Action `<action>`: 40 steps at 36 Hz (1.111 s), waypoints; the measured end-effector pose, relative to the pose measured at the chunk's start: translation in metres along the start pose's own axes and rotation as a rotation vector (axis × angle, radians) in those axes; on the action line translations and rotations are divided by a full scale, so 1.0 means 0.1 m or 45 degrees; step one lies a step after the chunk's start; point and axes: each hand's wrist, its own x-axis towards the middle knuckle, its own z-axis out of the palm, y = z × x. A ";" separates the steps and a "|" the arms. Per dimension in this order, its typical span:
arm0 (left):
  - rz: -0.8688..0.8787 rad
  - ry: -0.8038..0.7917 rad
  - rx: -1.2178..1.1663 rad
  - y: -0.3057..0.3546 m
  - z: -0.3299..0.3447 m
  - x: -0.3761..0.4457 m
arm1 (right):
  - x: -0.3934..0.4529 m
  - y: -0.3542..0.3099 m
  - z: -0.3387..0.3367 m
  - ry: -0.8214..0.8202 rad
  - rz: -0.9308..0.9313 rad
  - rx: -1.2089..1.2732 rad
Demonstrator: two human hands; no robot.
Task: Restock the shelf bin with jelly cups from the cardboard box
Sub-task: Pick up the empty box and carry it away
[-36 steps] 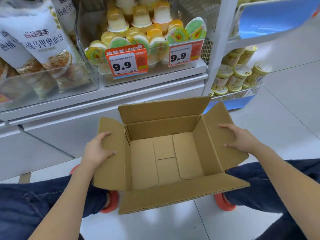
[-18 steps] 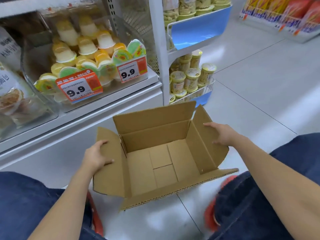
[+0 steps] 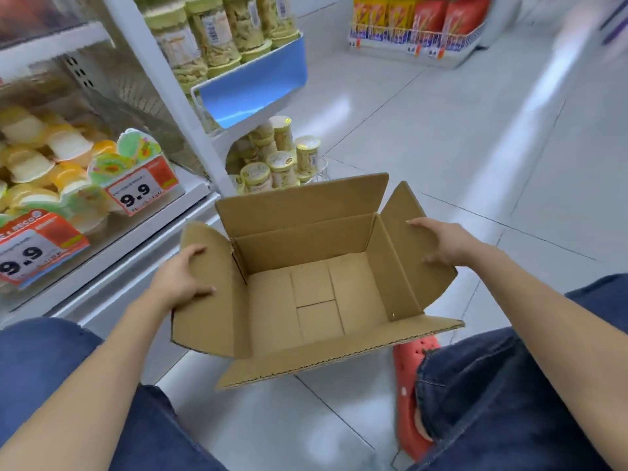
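Both hands hold an empty box (image 3: 316,294): left hand (image 3: 180,283) grips its 9 o'clock flap, right hand (image 3: 441,243) its 3 o'clock flap. Cups (image 3: 64,171) fill the bin (image 3: 176,185) at 10 o'clock.

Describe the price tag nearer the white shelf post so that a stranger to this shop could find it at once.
Start at the clear shelf bin of jelly cups on the left. Two red-and-white 9.9 tags hang on its front. The nearer price tag sits further right and higher, beside the white post; the other tag hangs lower, at the frame's edge.
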 end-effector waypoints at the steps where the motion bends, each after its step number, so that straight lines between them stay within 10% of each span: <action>1: 0.036 0.001 0.034 0.12 -0.06 0.05 | -0.01 0.03 -0.10 0.012 0.000 0.009; 23: 0.449 -0.143 0.045 1.76 -0.62 0.73 | 0.08 0.68 -1.41 0.203 0.099 0.136; 40: 0.500 -0.399 -0.010 2.40 1.07 2.77 | 1.37 2.07 -1.19 0.085 0.362 0.220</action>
